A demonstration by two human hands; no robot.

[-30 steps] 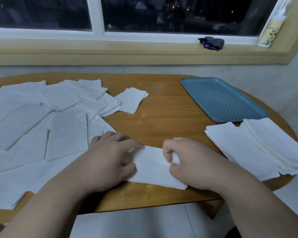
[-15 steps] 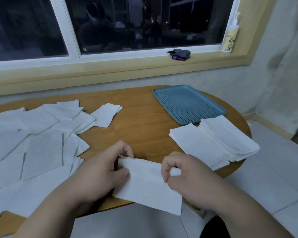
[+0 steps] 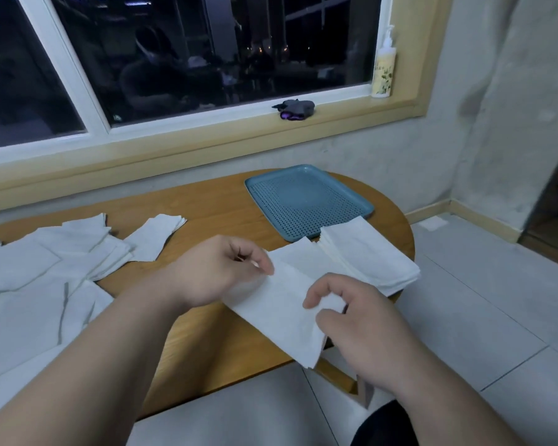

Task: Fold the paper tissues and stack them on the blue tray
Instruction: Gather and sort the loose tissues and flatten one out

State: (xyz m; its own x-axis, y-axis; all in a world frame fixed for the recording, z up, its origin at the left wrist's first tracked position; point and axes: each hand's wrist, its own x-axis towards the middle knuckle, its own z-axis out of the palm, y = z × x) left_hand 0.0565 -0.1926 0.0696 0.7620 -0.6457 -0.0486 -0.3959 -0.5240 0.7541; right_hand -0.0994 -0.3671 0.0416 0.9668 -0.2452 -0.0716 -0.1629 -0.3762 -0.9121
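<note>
Tissue (image 3: 281,317) likely light, limp, easy to tear | take by corners | left hand (image 3: 219,272) pinches left end | right hand (image 3: 361,323) pinches right edge

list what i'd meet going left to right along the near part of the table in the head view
Spread-out loose tissues → small tissue stack → left hand → held tissue → right hand
</note>
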